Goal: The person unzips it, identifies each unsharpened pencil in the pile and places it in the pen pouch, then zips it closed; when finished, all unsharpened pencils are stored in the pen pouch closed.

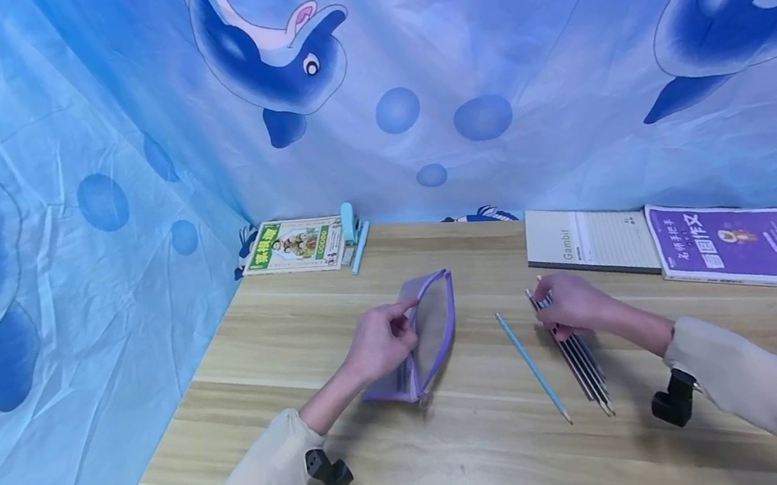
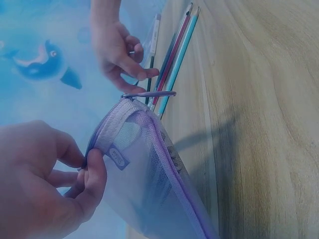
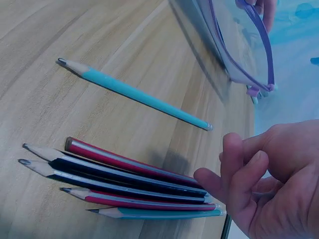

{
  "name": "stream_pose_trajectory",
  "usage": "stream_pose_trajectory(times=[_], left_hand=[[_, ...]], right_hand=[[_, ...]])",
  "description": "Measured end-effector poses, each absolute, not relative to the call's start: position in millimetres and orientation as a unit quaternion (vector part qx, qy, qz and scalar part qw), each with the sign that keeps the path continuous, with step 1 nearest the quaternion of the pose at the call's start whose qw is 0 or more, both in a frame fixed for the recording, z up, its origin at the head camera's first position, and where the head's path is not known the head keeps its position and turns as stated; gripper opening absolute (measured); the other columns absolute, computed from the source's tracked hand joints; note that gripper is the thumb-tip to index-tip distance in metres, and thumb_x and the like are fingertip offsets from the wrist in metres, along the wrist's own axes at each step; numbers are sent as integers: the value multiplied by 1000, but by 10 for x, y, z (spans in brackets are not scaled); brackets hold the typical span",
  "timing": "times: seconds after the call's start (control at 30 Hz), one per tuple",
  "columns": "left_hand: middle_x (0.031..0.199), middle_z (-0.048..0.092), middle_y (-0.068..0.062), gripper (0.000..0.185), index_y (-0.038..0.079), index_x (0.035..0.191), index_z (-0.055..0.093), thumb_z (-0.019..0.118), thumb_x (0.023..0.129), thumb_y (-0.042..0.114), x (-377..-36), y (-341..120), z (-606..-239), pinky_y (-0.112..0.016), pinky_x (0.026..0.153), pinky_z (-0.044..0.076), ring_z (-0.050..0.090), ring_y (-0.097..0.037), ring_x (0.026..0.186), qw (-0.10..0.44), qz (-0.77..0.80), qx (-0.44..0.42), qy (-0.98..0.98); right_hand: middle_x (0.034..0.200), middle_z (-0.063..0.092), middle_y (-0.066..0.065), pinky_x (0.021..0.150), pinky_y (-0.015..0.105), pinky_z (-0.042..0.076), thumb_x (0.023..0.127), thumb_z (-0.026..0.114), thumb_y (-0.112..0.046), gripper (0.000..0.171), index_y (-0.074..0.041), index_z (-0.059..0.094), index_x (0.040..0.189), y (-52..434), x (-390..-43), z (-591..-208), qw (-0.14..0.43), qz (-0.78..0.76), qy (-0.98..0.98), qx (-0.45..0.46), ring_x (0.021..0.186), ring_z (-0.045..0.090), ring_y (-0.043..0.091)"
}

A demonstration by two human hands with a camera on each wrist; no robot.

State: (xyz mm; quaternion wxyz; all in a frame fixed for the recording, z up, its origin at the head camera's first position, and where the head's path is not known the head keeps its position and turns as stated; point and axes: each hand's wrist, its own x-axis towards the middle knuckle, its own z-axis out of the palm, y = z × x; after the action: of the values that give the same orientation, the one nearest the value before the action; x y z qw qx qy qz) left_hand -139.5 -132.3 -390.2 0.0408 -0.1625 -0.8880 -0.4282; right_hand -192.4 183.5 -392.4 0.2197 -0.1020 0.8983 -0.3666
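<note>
Pencils [image 1: 573, 349] lengthwise toward the person, right hand [image 1: 570, 302] gripping them, left hand [image 1: 380, 341] pinching pouch [image 1: 428, 335].

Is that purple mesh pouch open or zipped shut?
Open. The left hand pinches one edge of the purple mesh pouch, and its purple rim gapes in the left wrist view.
</note>
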Motion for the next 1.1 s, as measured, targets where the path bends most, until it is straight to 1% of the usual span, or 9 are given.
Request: stream_pose_trajectory(times=[0.17, 0.33, 0.5, 0.6, 0.9, 1.0, 1.1], left_hand=[[76, 65, -3, 50, -10, 125, 64, 63, 75, -12, -1390, -1319, -3919, -22, 59, 55, 61, -13, 67, 34, -438, -162, -884], [77, 65, -3, 50, -9, 125, 64, 63, 75, -12, -1385, -1322, -3931, -23, 60, 55, 61, -13, 68, 32, -440, -160, -883], [76, 65, -3, 50, -9, 125, 64, 62, 75, -12, -1385, -1323, -3934, -22, 59, 55, 61, -13, 67, 36, -438, -160, -884], [76, 64, -3, 50, -9, 125, 64, 62, 75, -12, -1388, -1318, -3935, -22, 58, 55, 60, -12, 66, 35, -437, -162, -884], [76, 64, -3, 50, -9, 124, 65, 62, 74, -13, -1385, -1308, -3943, -22, 59, 55, 61, -12, 67, 36, -431, -163, -887], [77, 65, -4, 50, -9, 125, 64, 62, 75, -13, -1382, -1307, -3939, -22, 58, 55, 61, -13, 67, 33, -436, -161, -885], [78, 65, -4, 50, -9, 125, 64, 62, 75, -12, -1380, -1307, -3934, -22, 59, 55, 61, -13, 67, 30, -437, -158, -885]], right_hand=[[62, 61, 9, 39, 20, 44, 83, 63, 0, 44, 15, 51, 122, 1872, -1921, -3966, 218, -338, 911, -92, 46, 59, 12], [60, 60, 10, 40, 20, 47, 80, 66, 1, 43, 15, 53, 119, 1860, -1906, -4009, 211, -340, 912, -94, 45, 58, 12], [65, 60, 12, 43, 25, 53, 79, 67, 1, 44, 16, 53, 118, 1830, -1898, -4042, 195, -337, 915, -107, 46, 59, 12], [67, 60, 12, 45, 27, 55, 81, 67, 1, 43, 18, 53, 117, 1821, -1901, -4054, 187, -326, 920, -114, 47, 60, 13], [76, 61, 14, 47, 28, 56, 82, 69, -1, 44, 19, 53, 118, 1797, -1906, -4074, 176, -301, 931, -112, 49, 62, 14], [75, 60, 13, 47, 27, 55, 83, 69, -2, 40, 17, 54, 116, 1784, -1903, -4073, 172, -290, 934, -114, 49, 62, 13], [69, 60, 11, 46, 27, 55, 82, 67, -1, 33, 14, 56, 110, 1764, -1899, -4071, 172, -290, 934, -117, 49, 61, 14]])
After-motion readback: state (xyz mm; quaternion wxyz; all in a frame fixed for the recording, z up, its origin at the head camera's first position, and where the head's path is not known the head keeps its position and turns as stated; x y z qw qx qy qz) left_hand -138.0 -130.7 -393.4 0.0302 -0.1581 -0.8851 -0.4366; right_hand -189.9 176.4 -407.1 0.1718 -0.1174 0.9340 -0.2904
